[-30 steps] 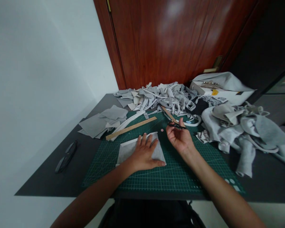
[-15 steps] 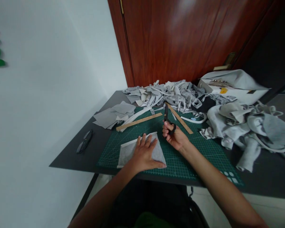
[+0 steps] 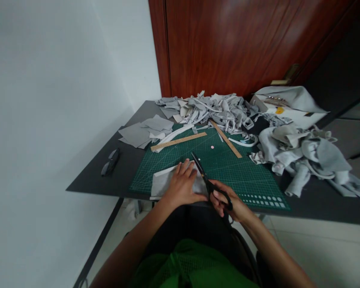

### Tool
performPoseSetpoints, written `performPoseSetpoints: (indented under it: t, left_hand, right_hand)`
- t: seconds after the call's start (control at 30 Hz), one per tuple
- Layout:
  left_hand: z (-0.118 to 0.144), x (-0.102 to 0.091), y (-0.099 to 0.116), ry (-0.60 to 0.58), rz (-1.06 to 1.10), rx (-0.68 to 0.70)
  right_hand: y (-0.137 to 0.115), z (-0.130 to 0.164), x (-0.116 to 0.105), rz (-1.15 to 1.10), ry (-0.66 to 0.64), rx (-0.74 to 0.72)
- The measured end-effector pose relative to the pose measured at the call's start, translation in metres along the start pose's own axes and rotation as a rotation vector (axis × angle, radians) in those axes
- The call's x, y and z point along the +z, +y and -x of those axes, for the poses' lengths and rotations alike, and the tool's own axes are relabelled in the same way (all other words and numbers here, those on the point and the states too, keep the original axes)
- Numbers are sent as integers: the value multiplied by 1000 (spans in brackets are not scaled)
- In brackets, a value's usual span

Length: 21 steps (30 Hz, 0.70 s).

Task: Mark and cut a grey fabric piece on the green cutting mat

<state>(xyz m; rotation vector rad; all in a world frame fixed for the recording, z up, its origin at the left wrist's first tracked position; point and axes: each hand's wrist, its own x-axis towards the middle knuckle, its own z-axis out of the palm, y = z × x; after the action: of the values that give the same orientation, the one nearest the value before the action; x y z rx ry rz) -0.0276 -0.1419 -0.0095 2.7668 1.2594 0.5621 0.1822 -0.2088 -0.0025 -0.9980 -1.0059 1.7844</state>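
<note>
A dark red wooden door (image 3: 228,44) stands at the far side, behind a dark table (image 3: 93,180) that bears a green cutting mat (image 3: 249,172). A heap of grey scraps (image 3: 225,110) lies along the far edge, bundled cloth (image 3: 312,156) to the right, a white box (image 3: 297,116) beyond it, and flat grey sheets (image 3: 138,134) to the far left. At the mat's near edge lies a pale grey fabric piece (image 3: 162,185); the left hand (image 3: 183,184) rests flat on it, fingers a little apart, thumb spread to the right. The right hand (image 3: 234,203), at the fabric's right side, has its fingers closed around the handles of black scissors (image 3: 204,172), blades pointing far and left over the fabric; whether they touch it, I cannot tell. Beyond are two wooden rulers (image 3: 179,141), dark-framed glasses (image 3: 110,163) at left, and a small pink disc (image 3: 212,147).
</note>
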Motion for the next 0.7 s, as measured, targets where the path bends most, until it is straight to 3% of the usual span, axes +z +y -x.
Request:
performPoseSetpoints:
  t: [0.17, 0.3, 0.5, 0.7]
  left_hand:
    - [4, -3, 1, 51, 22, 160]
    - [9, 1, 8, -12, 56, 295]
    - [16, 6, 14, -19, 71, 286]
    - [16, 7, 9, -2, 215, 287]
  right_hand:
    - [26, 63, 1, 35, 211, 20]
    - [42, 94, 12, 95, 231, 83]
    - [56, 120, 30, 172, 283, 179]
    - [77, 145, 30, 222, 319, 205]
